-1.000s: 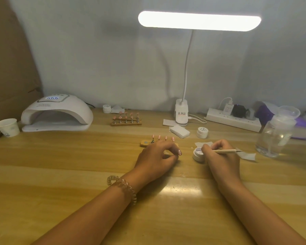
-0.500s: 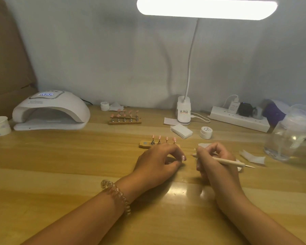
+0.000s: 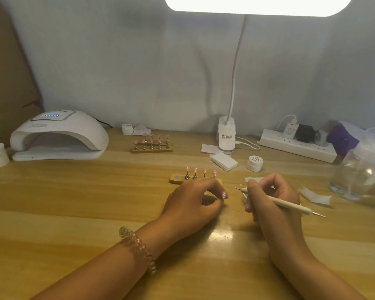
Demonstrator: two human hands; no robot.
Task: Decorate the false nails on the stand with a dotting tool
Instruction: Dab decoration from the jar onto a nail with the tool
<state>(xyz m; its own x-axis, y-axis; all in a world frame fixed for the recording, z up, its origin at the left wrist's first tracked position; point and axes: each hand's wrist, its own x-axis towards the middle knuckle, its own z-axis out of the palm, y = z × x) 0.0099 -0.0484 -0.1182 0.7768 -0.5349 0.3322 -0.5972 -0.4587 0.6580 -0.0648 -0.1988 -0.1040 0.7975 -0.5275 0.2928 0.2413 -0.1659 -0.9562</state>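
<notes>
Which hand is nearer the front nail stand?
Left. The left hand sits at the near edge of the front nail stand; the right hand, gripping the dotting tool, is apart, to its right.

4 pink false nails (image 3: 195,169) sit on wooden stand (image 3: 173,179).

Nail lamp (image 3: 59,135), far left of and beyond left-hand fingers (image 3: 214,187): lit display on top, three pale block characters, not resolvable into definite digits. White jar (image 3: 255,163), just beyond right-hand fingers (image 3: 268,182): script lettering on lid, illegible. Desk lamp base (image 3: 226,137), farther beyond the fingers: sticker with orange band and fine print, too small to read. Clear bottle (image 3: 359,174), far right: label blurred.
</notes>
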